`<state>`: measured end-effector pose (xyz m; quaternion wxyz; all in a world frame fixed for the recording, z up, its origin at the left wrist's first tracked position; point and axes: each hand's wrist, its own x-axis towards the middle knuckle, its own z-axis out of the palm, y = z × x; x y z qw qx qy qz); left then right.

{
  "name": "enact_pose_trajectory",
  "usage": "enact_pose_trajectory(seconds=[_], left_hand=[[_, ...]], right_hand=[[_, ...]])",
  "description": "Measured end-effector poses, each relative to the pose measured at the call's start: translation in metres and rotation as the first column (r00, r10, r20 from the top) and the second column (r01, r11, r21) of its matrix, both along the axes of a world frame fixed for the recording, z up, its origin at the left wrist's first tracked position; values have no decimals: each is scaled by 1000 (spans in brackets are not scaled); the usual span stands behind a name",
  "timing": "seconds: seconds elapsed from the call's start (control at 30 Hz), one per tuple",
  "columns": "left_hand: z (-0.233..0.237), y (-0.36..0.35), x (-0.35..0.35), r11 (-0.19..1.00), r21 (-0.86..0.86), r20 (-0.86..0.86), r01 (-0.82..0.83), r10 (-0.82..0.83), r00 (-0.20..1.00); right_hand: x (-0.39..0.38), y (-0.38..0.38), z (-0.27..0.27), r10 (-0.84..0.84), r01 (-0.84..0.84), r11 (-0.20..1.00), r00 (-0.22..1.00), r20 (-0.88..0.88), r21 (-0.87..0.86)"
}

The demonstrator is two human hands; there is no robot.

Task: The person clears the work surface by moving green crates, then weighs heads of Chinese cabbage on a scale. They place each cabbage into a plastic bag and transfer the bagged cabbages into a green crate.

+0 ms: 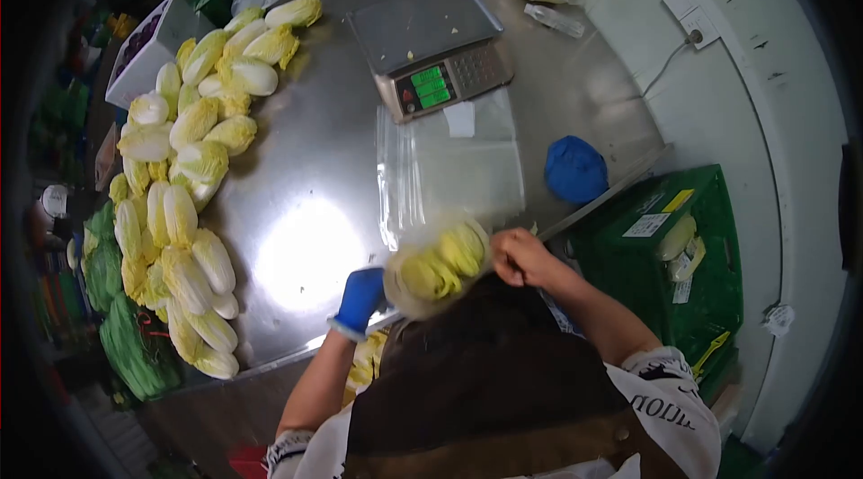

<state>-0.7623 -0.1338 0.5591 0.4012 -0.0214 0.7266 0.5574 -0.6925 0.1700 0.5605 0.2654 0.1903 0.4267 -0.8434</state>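
Note:
Close to my body, a transparent plastic bag (402, 303) holds yellow-green napa cabbages (461, 248), slightly blurred by motion. My left hand (361, 299), in a blue glove, is closed at the bag's left side; its fingertips are partly hidden. At the bag's right edge, my bare right hand (521, 258) has its fingers curled in, gripping the plastic. Just beyond lies a stack of flat transparent bags (454, 164) on the steel table (297, 164).
Many loose napa cabbages (187, 281) line the table's left side. A scale (427, 39) with lit green displays stands at the back. To the right are a blue bundle (575, 170) and a green crate (629, 218) holding wrapped produce. White wall with a plugged socket (694, 35) beyond.

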Motion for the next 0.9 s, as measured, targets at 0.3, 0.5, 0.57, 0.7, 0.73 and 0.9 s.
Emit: enact_pose_trajectory(seconds=[0.3, 0.5, 0.57, 0.7, 0.73, 0.9], left_hand=[[45, -4, -10, 955, 239, 78, -175, 161, 984], [71, -2, -9, 909, 375, 24, -184, 189, 982], [54, -6, -13, 952, 235, 51, -198, 192, 980], [53, -21, -1, 925, 344, 126, -163, 126, 984], [51, -21, 0, 917, 372, 89, -146, 121, 989], [27, -5, -1, 924, 353, 112, -144, 111, 988]], right_hand=[[1, -10, 32, -65, 68, 997, 992, -105, 28], [-4, 5, 58, -136, 156, 979, 978, -157, 128], [-7, 0, 47, -154, 169, 977, 981, -116, 132], [1, -5, 61, -172, 180, 984, 960, -219, 15], [4, -9, 66, -205, 224, 972, 956, -211, 67], [-22, -50, 94, 384, 660, 193, 631, -674, 727]])
